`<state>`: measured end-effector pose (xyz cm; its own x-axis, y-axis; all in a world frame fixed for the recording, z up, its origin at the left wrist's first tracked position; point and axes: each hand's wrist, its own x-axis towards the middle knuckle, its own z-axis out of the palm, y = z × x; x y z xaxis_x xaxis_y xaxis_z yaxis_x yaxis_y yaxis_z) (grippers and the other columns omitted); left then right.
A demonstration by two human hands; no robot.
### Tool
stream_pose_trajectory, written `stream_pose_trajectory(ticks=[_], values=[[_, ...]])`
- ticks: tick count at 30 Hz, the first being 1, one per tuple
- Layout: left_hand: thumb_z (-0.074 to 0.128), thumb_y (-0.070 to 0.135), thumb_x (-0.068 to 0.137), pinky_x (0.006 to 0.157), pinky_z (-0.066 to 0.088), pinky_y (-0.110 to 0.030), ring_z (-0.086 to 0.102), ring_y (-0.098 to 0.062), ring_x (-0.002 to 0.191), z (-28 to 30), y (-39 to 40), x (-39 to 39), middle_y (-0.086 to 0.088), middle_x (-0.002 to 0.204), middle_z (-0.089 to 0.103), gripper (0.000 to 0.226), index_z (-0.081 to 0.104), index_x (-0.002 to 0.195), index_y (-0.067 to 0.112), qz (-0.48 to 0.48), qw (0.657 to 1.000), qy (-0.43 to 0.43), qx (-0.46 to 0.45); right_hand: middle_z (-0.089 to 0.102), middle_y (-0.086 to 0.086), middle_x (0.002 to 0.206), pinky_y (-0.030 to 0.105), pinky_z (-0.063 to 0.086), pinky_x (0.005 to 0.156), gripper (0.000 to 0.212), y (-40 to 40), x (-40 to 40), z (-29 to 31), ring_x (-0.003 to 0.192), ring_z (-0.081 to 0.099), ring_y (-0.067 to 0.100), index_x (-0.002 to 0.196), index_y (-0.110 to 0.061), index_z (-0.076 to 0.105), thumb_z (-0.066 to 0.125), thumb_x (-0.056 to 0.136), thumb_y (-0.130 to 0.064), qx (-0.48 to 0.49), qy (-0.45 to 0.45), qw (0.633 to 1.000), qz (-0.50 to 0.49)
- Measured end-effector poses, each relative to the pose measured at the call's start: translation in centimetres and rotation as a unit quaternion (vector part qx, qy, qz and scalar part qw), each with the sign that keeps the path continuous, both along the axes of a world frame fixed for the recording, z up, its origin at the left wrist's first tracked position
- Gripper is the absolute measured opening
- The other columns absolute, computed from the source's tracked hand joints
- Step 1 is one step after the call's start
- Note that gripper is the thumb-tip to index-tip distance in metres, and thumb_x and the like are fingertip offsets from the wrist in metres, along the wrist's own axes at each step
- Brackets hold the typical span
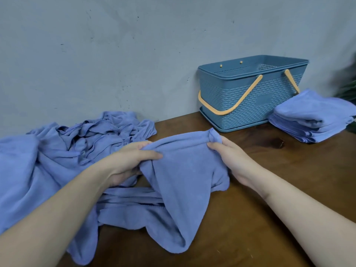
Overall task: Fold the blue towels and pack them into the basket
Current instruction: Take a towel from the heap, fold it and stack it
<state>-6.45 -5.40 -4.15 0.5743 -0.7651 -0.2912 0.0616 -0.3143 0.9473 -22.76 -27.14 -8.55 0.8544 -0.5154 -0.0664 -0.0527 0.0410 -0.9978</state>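
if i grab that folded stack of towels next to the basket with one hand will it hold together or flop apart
The folded stack would probably sag and slide apart: the towel gripped by the left hand and right hand droops limply between them. The stack's layers already sit slightly offset. It likely weighs little, so supporting it from beneath with both hands seems safer.

My left hand (pixel 129 158) and right hand (pixel 229 158) pinch a limp blue cloth towel (pixel 179 170) between them above the brown wooden tabletop (pixel 250 218).
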Motion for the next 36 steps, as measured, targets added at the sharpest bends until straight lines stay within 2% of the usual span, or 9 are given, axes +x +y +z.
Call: stream_pose_trajectory(ticks=[5, 9, 12, 16, 19, 22, 25, 32, 36], values=[[0.064, 0.005, 0.091, 0.088, 0.058, -0.034, 0.069, -0.024, 0.111, -0.6, -0.8, 2.3, -0.013, 0.121, 0.072, 0.035, 0.066, 0.127, 0.006, 0.109, 0.979, 0.103, -0.137, 0.072, 0.004, 0.108, 0.038, 0.052, 0.089, 0.026, -2.6, 2.1, 0.5, 0.095, 0.068, 0.019, 0.109, -0.025, 0.059, 0.072, 0.086, -0.027, -0.059, 0.098, 0.993, 0.022], [0.065, -0.001, 0.091, 0.075, 0.062, -0.031, 0.072, -0.027, 0.103, -0.9, -3.1, 5.5, -0.015, 0.114, 0.073, 0.034, 0.063, 0.125, 0.003, 0.167, 0.978, 0.039, -0.12, 0.067, 0.004, 0.112, 0.039, 0.052, 0.085, 0.033, -4.6, 5.4, 1.0, 0.1, 0.067, 0.025, 0.112, -0.034, 0.053, 0.067, 0.085, -0.021, -0.136, 0.117, 0.984, 0.016], [0.065, -0.005, 0.09, 0.055, 0.055, -0.025, 0.068, -0.02, 0.074, -0.1, -6.0, 8.0, -0.012, 0.097, 0.068, 0.03, 0.056, 0.115, 0.009, 0.246, 0.961, -0.019, -0.127, 0.057, -0.004, 0.099, 0.028, 0.044, 0.073, 0.032, -5.6, 8.9, 1.5, 0.089, 0.056, 0.015, 0.117, -0.026, 0.051, 0.063, 0.09, -0.015, -0.214, 0.091, 0.972, -0.021], [0.065, -0.001, 0.092, 0.063, 0.053, -0.033, 0.062, -0.02, 0.071, -0.3, -9.2, 10.2, -0.012, 0.094, 0.062, 0.044, 0.046, 0.128, 0.014, 0.309, 0.941, -0.017, -0.137, 0.054, -0.004, 0.114, 0.025, 0.041, 0.081, 0.041, -6.9, 13.2, 1.0, 0.104, 0.051, 0.013, 0.132, -0.018, 0.049, 0.062, 0.093, -0.016, -0.243, 0.077, 0.965, -0.067], [0.066, 0.019, 0.094, 0.076, 0.052, -0.034, 0.06, -0.016, 0.084, -2.1, -9.3, 9.4, -0.002, 0.102, 0.059, 0.041, 0.049, 0.131, 0.019, 0.251, 0.953, -0.168, -0.016, 0.052, 0.004, 0.14, 0.034, 0.043, 0.104, 0.062, -7.1, 14.1, 0.2, 0.127, 0.052, 0.022, 0.15, -0.022, 0.039, 0.062, 0.093, -0.025, -0.258, 0.141, 0.955, -0.034], [0.071, 0.033, 0.09, 0.094, 0.047, -0.031, 0.055, -0.013, 0.107, -3.7, -7.7, 7.4, -0.001, 0.122, 0.055, 0.024, 0.06, 0.11, 0.025, 0.194, 0.927, -0.32, 0.006, 0.054, 0.004, 0.141, 0.04, 0.04, 0.11, 0.055, -6.1, 12.9, -0.6, 0.13, 0.051, 0.025, 0.144, -0.017, 0.048, 0.06, 0.092, -0.024, -0.322, 0.126, 0.938, -0.026], [0.069, 0.061, 0.076, 0.085, 0.041, -0.027, 0.051, -0.011, 0.097, -4.2, -4.6, 3.7, 0.008, 0.101, 0.053, 0.03, 0.055, 0.087, 0.038, 0.103, 0.903, -0.417, 0.007, 0.053, 0.001, 0.141, 0.038, 0.037, 0.113, 0.053, -4.9, 10.5, -2.4, 0.133, 0.047, 0.021, 0.14, -0.02, 0.054, 0.061, 0.087, -0.016, -0.375, 0.07, 0.923, -0.05], [0.056, 0.09, 0.059, 0.09, 0.04, -0.02, 0.046, 0.002, 0.103, -3.7, 3.4, -4.2, 0.024, 0.107, 0.043, 0.07, 0.041, 0.106, 0.04, 0.001, 0.846, -0.486, 0.217, 0.055, -0.024, 0.113, 0.005, 0.029, 0.093, 0.036, -0.2, 4.5, -3.6, 0.115, 0.046, 0.008, 0.112, -0.035, 0.06, 0.066, 0.087, -0.01, -0.41, -0.015, 0.912, -0.008], [0.065, 0.07, 0.079, 0.072, 0.036, -0.02, 0.05, -0.003, 0.092, -4.3, 4.5, -4.3, 0.019, 0.098, 0.05, 0.048, 0.047, 0.102, 0.032, 0.013, 0.82, -0.505, 0.269, 0.058, -0.028, 0.114, 0.012, 0.036, 0.095, 0.033, 2.3, 2.3, -3.5, 0.113, 0.049, 0.0, 0.105, -0.043, 0.059, 0.067, 0.09, -0.014, -0.412, -0.017, 0.909, 0.059]])
